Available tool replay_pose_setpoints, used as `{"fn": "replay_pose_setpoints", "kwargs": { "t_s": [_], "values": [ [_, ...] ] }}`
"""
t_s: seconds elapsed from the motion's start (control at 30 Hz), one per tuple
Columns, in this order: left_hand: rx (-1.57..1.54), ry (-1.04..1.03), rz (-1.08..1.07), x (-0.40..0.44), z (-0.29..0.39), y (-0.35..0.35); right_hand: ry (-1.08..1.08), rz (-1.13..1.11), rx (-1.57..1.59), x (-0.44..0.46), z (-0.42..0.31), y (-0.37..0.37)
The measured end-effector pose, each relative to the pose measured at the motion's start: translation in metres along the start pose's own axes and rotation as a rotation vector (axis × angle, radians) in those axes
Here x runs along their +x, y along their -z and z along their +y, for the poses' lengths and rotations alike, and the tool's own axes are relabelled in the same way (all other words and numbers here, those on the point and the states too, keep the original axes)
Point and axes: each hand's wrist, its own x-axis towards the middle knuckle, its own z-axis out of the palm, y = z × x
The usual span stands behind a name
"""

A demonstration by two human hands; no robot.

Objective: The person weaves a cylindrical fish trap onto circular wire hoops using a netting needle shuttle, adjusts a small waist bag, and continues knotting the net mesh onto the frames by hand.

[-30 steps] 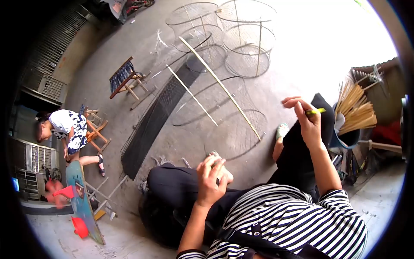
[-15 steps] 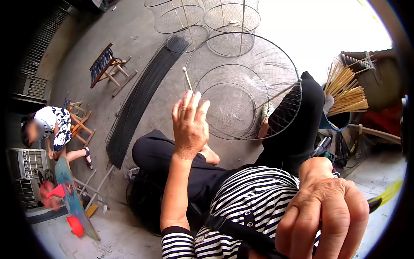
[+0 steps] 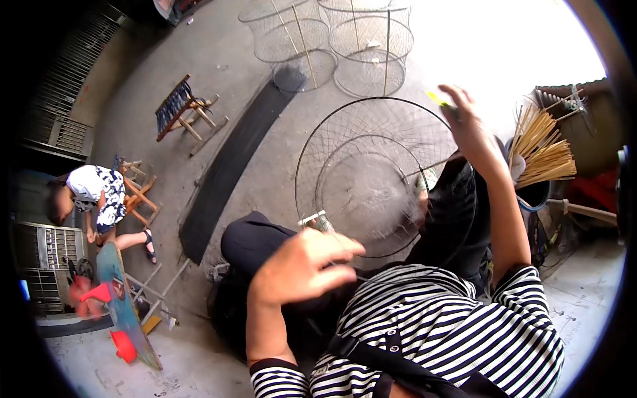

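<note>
Between my knees stands a round mesh cage (image 3: 361, 142) with dark wire hoops and fine see-through netting. Just below its near left rim is my left hand (image 3: 308, 265), fingers stretched and thumb apart, slightly blurred. A short pale stick (image 3: 312, 217) shows at the rim beyond that hand. My right hand (image 3: 466, 123) is raised at the cage's upper right edge, its fingers closed around a small yellow-green and dark tool (image 3: 439, 101). Only the tool's tip shows, so its kind is unclear. A stick also runs inside the cage toward my right leg.
Finished-looking mesh cages (image 3: 292, 33) stand farther off. A long bundle of black wires (image 3: 232, 166) lies on the floor at left, near a folding stool (image 3: 176, 109). Bamboo sticks (image 3: 547, 149) fill a bucket at right. Another person (image 3: 99, 196) sits at far left behind a teal board (image 3: 123, 298).
My right hand has swung from close to the camera up to the cage's far right side with the tool. My left hand has come lower and nearer to me. The cage appears lower in view.
</note>
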Motion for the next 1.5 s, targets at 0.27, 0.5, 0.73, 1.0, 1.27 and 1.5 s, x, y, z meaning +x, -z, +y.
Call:
{"fn": "replay_pose_setpoints", "kwargs": {
  "t_s": [0.27, 0.5, 0.73, 1.0, 1.27, 1.5],
  "values": [
    [0.845, 0.282, 0.939, 0.040, -0.112, 0.046, 0.085, -0.234, 0.148, -0.015, -0.008, -0.064],
    [-0.415, 0.474, 0.862, 0.031, -0.128, 0.035, 0.194, -0.291, 0.315, 0.008, -0.019, -0.029],
    [-0.702, 0.574, 1.147, 0.019, -0.122, 0.000, 0.145, -0.071, 0.475, 0.046, -0.004, -0.064],
    [-0.431, 0.772, 0.953, -0.040, -0.121, -0.011, -0.208, -0.316, 0.282, 0.023, 0.015, -0.094],
    [-0.509, 0.368, 1.144, -0.046, -0.118, 0.017, 0.109, 0.055, 0.389, 0.024, 0.003, -0.089],
    [0.286, 0.448, 0.850, -0.054, -0.112, -0.009, 0.204, -0.048, -0.030, -0.005, 0.009, -0.039]
  ]
}}
